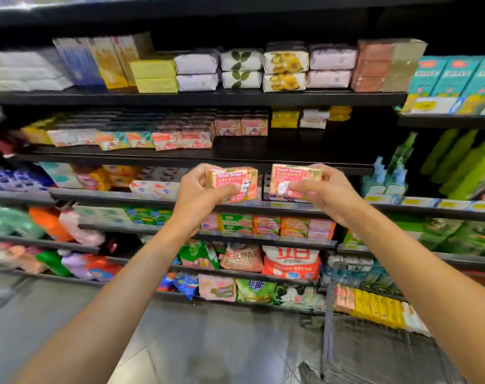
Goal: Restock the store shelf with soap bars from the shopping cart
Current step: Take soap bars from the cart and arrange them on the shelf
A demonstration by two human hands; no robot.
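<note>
Grey floor below stocked black shelves

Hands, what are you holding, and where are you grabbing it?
Each hand holds one pink Goat Soap box. The left hand pinches the left box at its left end; the right hand pinches the right box at its right end.

Two pink "Goat Soap" boxes held up side by side, apart, labels facing camera: left soap box and right soap box. More pink ones on shelf far behind. Shopping cart near right, yellow and pink bars inside.
</note>
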